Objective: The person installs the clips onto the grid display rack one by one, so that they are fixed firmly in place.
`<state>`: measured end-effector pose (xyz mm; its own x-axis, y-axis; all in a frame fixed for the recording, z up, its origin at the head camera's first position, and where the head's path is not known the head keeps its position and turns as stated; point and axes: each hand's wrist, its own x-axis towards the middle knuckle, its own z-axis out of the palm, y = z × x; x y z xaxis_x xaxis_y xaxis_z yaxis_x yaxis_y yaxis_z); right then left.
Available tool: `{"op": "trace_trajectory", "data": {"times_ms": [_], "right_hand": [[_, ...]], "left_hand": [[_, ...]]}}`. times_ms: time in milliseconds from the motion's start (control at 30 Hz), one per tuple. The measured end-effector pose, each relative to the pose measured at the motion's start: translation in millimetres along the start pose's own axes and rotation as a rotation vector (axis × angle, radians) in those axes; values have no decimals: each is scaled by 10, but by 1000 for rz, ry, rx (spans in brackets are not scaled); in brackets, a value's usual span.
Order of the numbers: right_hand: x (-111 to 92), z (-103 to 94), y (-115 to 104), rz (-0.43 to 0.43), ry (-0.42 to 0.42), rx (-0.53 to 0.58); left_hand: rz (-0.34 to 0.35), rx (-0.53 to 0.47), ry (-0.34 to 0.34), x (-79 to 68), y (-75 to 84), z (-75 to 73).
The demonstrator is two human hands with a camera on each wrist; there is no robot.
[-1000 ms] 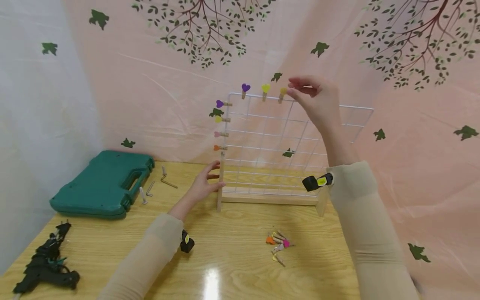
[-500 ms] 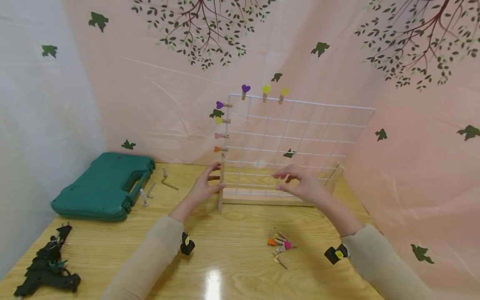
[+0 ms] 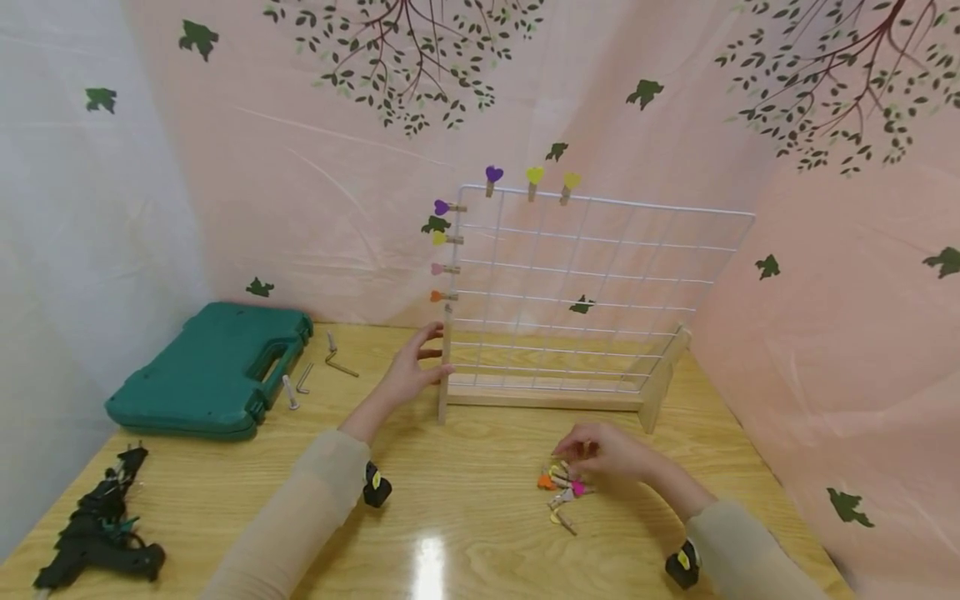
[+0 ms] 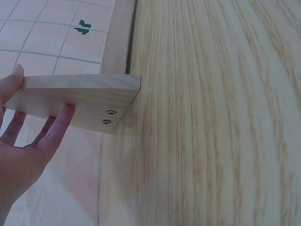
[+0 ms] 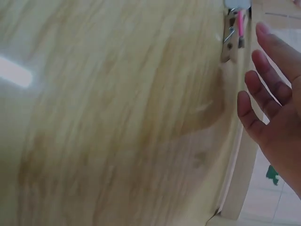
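My left hand [image 3: 408, 372] grips the left wooden end board [image 3: 442, 404] of a white wire grid rack [image 3: 652, 205]. In the left wrist view, the thumb is at the front edge of the board [image 4: 89, 99] and fingertips touch its outer face. My right hand [image 3: 609, 452] is over a small pile of heart-topped mini clothespins [image 3: 561, 495], its fingers loosely bent. The right wrist view has a clothespin [image 5: 229, 40] beside the fingers, apart from them. Heart clothespins line the rack's left side, including a purple one [image 3: 442, 207]. Three more, one purple [image 3: 493, 175], stand along the top wire.
A green plastic case [image 3: 202, 371] lies at the table's back left. Bolts and hex keys [image 3: 341, 364] lie beside it. A black glue-gun-shaped tool [image 3: 97, 542] is at the front left. A printed cloth hangs behind the rack.
My right hand has left the yellow clothespin on the top wire and come down to the pile. That clothespin stays clipped there. My left hand keeps its place on the end board.
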<state>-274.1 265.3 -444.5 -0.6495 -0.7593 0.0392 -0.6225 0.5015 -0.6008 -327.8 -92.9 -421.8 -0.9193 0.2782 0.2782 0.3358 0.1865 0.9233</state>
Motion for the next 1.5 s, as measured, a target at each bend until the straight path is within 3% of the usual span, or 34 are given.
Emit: {"op": "trace_trajectory", "data": {"times_ms": [167,333,633,800,967,1100,1233,1367,1500], "right_hand": [[-60,16,183,-90,-89,46],[-68,-7,193,-37,-113,70],[-49,26,145,73,13,-24],[-36,-47,-13,41,123,-29],[6,-275,-362,5,193,68],[43,-508,-516,62,265,158],[69,-782,-631,118,337,178],[127,-1107,-864,7,396,168],[224,-1421,-1104,-112,510,66]], "left_hand": [[-4,9,15,40,-99,22],[-11,8,21,33,-79,32],[-1,4,12,23,-80,43],[-8,-1,12,21,-104,44],[-9,4,14,21,-106,51],[2,12,15,22,-97,51],[-11,16,9,21,-80,42],[-40,-4,2,3,2,21],[-39,-23,-8,-39,130,0]]}}
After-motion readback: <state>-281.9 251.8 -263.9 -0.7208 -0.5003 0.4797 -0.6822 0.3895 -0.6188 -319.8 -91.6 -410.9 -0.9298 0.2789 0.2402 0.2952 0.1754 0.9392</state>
